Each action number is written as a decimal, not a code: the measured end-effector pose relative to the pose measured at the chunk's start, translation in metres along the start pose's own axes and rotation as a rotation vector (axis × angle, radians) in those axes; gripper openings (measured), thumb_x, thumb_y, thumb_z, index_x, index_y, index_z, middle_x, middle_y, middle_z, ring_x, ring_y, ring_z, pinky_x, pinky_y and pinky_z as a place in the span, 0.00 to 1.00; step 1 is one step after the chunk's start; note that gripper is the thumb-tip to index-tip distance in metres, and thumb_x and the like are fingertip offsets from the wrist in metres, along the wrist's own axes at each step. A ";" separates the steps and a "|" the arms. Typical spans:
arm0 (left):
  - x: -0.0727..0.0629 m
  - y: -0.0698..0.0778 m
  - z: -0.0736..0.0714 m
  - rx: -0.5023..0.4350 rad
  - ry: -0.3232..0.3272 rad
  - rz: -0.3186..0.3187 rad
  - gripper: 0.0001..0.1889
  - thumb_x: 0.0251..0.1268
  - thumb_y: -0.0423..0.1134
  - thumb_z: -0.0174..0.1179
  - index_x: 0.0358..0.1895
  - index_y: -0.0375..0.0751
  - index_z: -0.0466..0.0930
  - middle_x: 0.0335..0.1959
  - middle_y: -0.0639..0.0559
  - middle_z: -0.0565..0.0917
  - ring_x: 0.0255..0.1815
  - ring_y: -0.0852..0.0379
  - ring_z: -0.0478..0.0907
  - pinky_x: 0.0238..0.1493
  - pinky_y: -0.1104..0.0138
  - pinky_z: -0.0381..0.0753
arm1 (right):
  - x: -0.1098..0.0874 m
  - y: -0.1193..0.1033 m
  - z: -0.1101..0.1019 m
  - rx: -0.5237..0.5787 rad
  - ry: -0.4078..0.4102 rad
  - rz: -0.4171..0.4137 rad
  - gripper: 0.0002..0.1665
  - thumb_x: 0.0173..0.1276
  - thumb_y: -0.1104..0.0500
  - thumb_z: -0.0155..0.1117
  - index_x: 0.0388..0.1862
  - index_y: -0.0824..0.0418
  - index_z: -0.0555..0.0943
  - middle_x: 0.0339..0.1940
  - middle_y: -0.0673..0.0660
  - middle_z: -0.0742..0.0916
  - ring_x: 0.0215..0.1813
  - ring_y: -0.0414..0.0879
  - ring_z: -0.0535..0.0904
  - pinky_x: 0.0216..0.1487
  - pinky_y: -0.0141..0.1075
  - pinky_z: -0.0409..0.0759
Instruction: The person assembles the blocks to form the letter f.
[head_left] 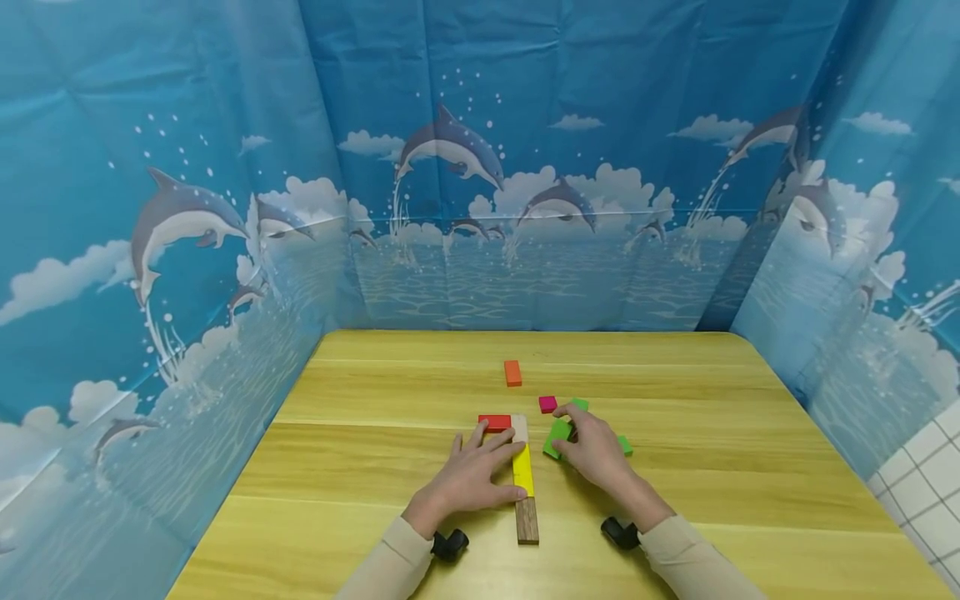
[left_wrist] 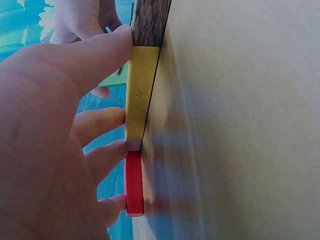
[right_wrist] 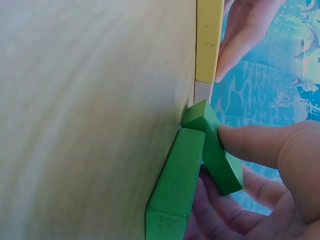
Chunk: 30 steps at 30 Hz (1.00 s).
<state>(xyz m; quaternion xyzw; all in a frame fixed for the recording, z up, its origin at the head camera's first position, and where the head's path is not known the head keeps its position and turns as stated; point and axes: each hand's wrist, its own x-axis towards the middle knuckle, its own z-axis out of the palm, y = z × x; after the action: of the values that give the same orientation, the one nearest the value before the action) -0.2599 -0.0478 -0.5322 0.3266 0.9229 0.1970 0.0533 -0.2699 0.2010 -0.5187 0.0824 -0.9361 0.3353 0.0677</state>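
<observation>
Green block (right_wrist: 216, 147): flat, bright green, tilted on edge, pinched in right hand (head_left: 596, 450) fingertips just right of the block row. Row laid so far: brown block (head_left: 527, 520), yellow block (head_left: 522, 469), pale block (head_left: 519, 428), red block (head_left: 494, 422). Left hand (head_left: 472, 477), fingers spread, presses the row. Orange block (head_left: 512, 372), magenta block (head_left: 547, 404) lie loose beyond, unplaced.

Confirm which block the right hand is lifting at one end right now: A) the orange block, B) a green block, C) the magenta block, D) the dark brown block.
B: the right hand pinches a green block tilted up against a second green block lying flat on the table.
</observation>
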 end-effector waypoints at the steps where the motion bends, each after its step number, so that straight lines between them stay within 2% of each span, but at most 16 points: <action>1: 0.000 0.000 0.000 -0.001 0.001 0.000 0.41 0.66 0.72 0.53 0.79 0.61 0.61 0.81 0.58 0.54 0.81 0.37 0.38 0.69 0.29 0.40 | 0.000 0.001 0.000 0.013 0.006 -0.006 0.25 0.64 0.60 0.74 0.59 0.59 0.79 0.31 0.50 0.81 0.31 0.44 0.75 0.31 0.39 0.74; 8: 0.000 -0.001 0.000 -0.012 -0.007 -0.006 0.40 0.66 0.71 0.53 0.79 0.62 0.60 0.81 0.59 0.53 0.82 0.38 0.37 0.70 0.30 0.39 | 0.005 0.005 0.001 0.081 0.020 0.026 0.19 0.67 0.59 0.72 0.56 0.57 0.82 0.29 0.49 0.81 0.30 0.44 0.75 0.30 0.39 0.74; 14: -0.001 0.000 0.000 -0.007 0.004 0.003 0.40 0.67 0.71 0.53 0.79 0.61 0.61 0.81 0.58 0.54 0.81 0.38 0.37 0.70 0.30 0.39 | 0.009 0.007 -0.001 0.103 0.052 0.064 0.18 0.66 0.58 0.72 0.54 0.58 0.82 0.37 0.53 0.84 0.39 0.48 0.81 0.36 0.42 0.80; 19: 0.000 0.000 -0.001 -0.005 0.008 0.010 0.40 0.66 0.71 0.53 0.79 0.61 0.61 0.81 0.58 0.54 0.81 0.38 0.38 0.70 0.30 0.40 | 0.012 0.008 -0.003 0.123 0.073 0.100 0.17 0.65 0.58 0.73 0.51 0.60 0.82 0.41 0.57 0.84 0.43 0.51 0.80 0.38 0.44 0.79; 22: 0.000 0.000 -0.002 -0.004 0.007 0.012 0.40 0.66 0.71 0.53 0.79 0.61 0.61 0.81 0.58 0.54 0.81 0.38 0.38 0.70 0.30 0.40 | 0.015 0.009 -0.003 0.150 0.076 0.124 0.16 0.65 0.57 0.74 0.49 0.59 0.82 0.39 0.57 0.83 0.40 0.50 0.78 0.36 0.41 0.78; 27: 0.000 -0.002 -0.001 0.000 0.009 0.015 0.40 0.66 0.71 0.53 0.79 0.61 0.61 0.81 0.58 0.54 0.81 0.37 0.39 0.70 0.30 0.41 | 0.019 0.012 -0.001 0.233 0.064 0.156 0.15 0.66 0.58 0.73 0.48 0.60 0.81 0.35 0.58 0.83 0.29 0.45 0.82 0.29 0.37 0.79; 30: 0.000 -0.002 -0.002 -0.001 0.006 0.013 0.40 0.66 0.71 0.53 0.79 0.61 0.61 0.81 0.58 0.54 0.81 0.37 0.38 0.70 0.30 0.41 | 0.021 0.013 0.001 0.280 0.064 0.178 0.15 0.66 0.58 0.73 0.48 0.60 0.80 0.32 0.58 0.83 0.26 0.45 0.84 0.29 0.37 0.80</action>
<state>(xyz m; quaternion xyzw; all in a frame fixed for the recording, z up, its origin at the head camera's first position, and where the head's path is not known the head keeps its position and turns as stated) -0.2616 -0.0500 -0.5316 0.3321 0.9207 0.1987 0.0492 -0.2934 0.2076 -0.5234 -0.0030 -0.8812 0.4694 0.0554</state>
